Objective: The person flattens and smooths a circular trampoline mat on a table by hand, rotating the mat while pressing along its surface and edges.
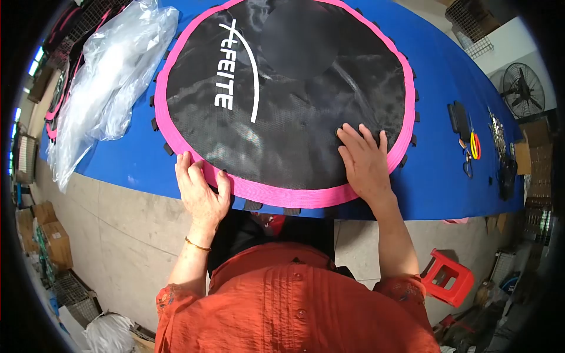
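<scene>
A round black trampoline mat (294, 147) with a pink border (282, 196) and black webbing tabs lies flat on a blue-topped table (465, 188). White lettering reading "FEITE", with a curved line beside it, runs across the mat's left half. At the near left edge, my left hand (203, 191) rests on the pink border, thumb and fingers apart. My right hand (366, 167) lies flat on the black fabric and border at the near right, fingers spread.
Clear plastic sheeting (112, 70) covers the table's left end. To the right lie scissors (468, 165), yellow and orange rings (475, 146), a black object (459, 119) and small metal pieces (497, 132). A red stool (448, 277) stands on the floor; a fan (521, 90) is beyond the table.
</scene>
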Action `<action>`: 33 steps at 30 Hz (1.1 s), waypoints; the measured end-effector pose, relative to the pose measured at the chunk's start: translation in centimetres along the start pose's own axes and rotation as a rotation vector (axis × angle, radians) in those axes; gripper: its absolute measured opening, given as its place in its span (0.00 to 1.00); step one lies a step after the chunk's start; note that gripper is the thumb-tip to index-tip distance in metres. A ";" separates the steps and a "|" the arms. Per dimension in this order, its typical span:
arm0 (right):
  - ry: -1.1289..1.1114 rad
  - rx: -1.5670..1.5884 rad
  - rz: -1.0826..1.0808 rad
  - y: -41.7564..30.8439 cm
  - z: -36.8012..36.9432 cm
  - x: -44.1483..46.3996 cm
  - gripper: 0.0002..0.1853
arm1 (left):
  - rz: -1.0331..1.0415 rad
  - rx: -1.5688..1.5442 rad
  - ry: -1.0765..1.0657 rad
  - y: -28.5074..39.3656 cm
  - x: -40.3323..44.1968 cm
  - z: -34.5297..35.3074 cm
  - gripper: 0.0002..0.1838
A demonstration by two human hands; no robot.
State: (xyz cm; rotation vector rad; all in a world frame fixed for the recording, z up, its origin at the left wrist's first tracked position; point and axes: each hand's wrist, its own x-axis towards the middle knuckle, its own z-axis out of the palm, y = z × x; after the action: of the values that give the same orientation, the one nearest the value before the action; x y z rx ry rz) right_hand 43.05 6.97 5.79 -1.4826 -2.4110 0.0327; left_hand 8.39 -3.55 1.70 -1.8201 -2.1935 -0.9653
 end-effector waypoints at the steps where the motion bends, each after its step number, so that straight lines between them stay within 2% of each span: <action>1: -0.001 0.001 0.006 -0.1 0.1 0.2 0.20 | 0.001 0.002 0.000 0.1 0.0 0.0 0.25; 6: 0.023 -0.003 -0.031 -0.6 1.3 3.1 0.20 | 0.000 -0.001 0.007 0.1 0.2 0.0 0.25; 13: -0.015 -0.048 -0.124 -3.9 0.5 1.3 0.23 | -0.030 -0.001 0.010 0.0 -0.1 0.2 0.26; 28: -0.022 -0.003 -0.205 -7.9 1.0 1.9 0.22 | -0.025 0.009 0.015 0.2 0.0 0.1 0.26; 30: 0.029 0.050 -0.257 -8.5 1.4 2.2 0.22 | -0.016 0.000 0.018 0.1 0.0 0.2 0.26; 33: -0.019 0.044 -0.264 -9.6 2.2 3.9 0.23 | -0.011 -0.013 0.033 0.1 0.0 0.2 0.26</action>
State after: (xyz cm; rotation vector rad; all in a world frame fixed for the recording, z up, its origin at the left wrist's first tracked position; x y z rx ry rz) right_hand 32.46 6.20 6.36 -1.1393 -2.5828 0.0409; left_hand 8.52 -3.41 1.55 -1.7866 -2.1856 -1.0068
